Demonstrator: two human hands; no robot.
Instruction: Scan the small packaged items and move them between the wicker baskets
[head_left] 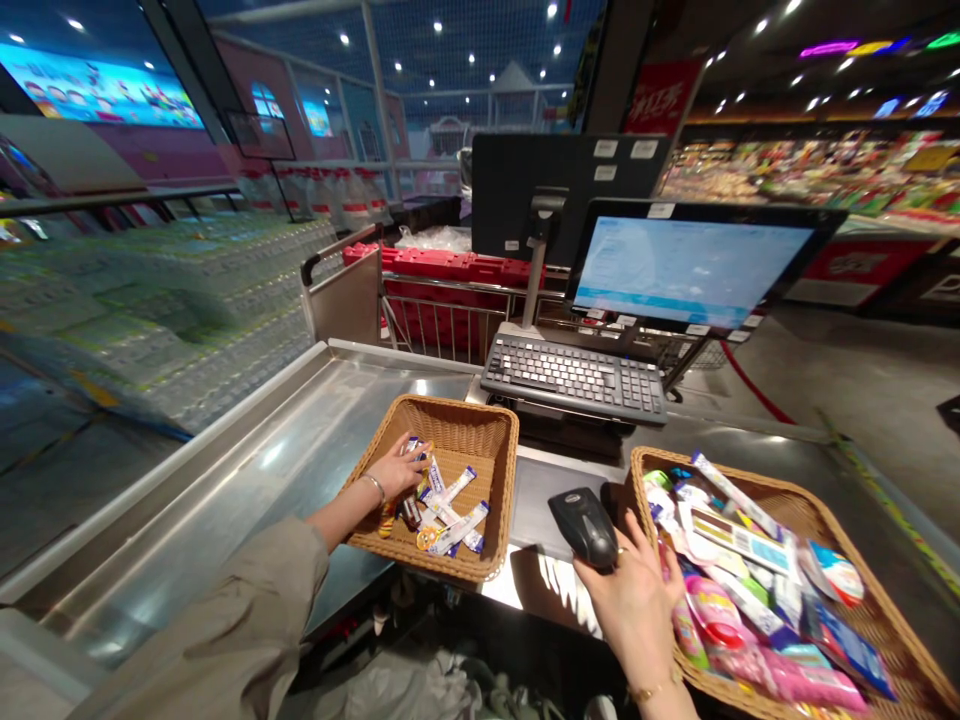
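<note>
My left hand (397, 470) reaches into the left wicker basket (489, 425), near its left inner side. Its fingers are stretched out and apart over small wrapped items; whether a fingertip touches one is hard to tell. Several slim blue-and-white packets (459, 487) lie loosely across the basket bottom beside it. My right hand (630, 590) holds a black barcode scanner (583, 527) above the counter between the two baskets. The scanner's broad head points up and to the left, while its grip is mostly hidden by my fingers.
At right stands a wicker basket (911, 650) heaped with packaged goods, including a pink bottle (712, 605). Behind are a keyboard (574, 375) and a lit monitor (690, 260). The metal counter (292, 430) has a raised left edge. A cart (442, 310) stands beyond.
</note>
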